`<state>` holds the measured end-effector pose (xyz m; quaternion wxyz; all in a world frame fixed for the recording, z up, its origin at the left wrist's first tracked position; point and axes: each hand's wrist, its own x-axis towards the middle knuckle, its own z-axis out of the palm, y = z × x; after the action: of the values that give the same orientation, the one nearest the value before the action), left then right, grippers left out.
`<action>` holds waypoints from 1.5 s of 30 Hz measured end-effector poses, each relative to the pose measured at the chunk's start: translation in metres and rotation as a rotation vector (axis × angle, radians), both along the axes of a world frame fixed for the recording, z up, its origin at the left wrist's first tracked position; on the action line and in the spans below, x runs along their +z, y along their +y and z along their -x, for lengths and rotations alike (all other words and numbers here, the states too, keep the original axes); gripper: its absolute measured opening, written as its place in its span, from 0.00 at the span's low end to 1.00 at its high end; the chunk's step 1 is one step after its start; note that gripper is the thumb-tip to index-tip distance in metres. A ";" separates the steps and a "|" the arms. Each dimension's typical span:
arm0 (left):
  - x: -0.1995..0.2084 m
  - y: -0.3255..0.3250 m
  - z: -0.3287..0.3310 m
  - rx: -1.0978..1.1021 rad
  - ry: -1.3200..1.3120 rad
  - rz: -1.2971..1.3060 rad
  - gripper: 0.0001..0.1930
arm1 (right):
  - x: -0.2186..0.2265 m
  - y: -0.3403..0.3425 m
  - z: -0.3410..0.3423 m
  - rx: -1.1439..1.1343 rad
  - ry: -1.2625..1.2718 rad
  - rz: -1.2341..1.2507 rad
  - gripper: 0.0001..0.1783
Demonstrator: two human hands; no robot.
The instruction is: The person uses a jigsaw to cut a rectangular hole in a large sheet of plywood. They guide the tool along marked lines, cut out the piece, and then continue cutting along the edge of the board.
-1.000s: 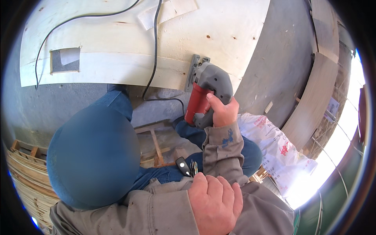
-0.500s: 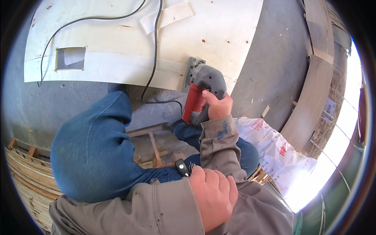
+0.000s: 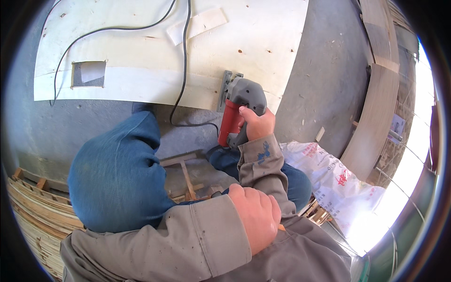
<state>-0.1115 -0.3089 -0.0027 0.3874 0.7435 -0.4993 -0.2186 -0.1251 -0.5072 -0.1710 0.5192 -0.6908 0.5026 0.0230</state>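
Note:
My right hand (image 3: 259,124) is wrapped round the handle of a red and grey jigsaw (image 3: 231,121). Its metal sole rests on the near right edge of a pale plywood sheet (image 3: 263,33). A black cord (image 3: 184,70) runs from the tool across the sheet. Close to my body, over the right forearm, my left hand (image 3: 256,217) is closed with its fingers curled under. What it holds is hidden; a small orange tip (image 3: 282,227) sticks out beside it. A rectangular hole (image 3: 88,74) is cut in the sheet's left part.
A loose thin offcut (image 3: 199,26) lies on the sheet. Wooden strips (image 3: 187,176) lie on the floor between my legs. Stacked boards (image 3: 44,230) stand at the left, a printed white plastic sack (image 3: 329,171) at the right, and long boards (image 3: 371,113) beyond it.
My left hand has shifted slightly; the black fob beside it is now mostly hidden, and an orange tip shows. The view has shifted a little. The jigsaw keeps its place on the sheet.

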 end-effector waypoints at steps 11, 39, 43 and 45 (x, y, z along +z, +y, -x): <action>-0.015 -0.008 -0.015 -0.182 -0.139 -0.111 0.17 | 0.002 -0.002 -0.003 0.012 0.012 0.019 0.16; -0.035 -0.040 -0.022 -0.326 -0.036 -0.363 0.11 | 0.002 -0.005 0.000 0.037 -0.088 -0.021 0.21; -0.039 -0.038 -0.024 -0.317 -0.066 -0.318 0.10 | 0.010 -0.006 0.006 0.068 -0.072 -0.038 0.21; -0.036 -0.034 -0.028 -0.340 -0.063 -0.340 0.09 | 0.015 -0.002 0.008 0.053 -0.088 -0.083 0.19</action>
<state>-0.0839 -0.3429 -0.0385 0.1989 0.7098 -0.5850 -0.3382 -0.1335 -0.5088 -0.1560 0.5682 -0.6821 0.4594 0.0270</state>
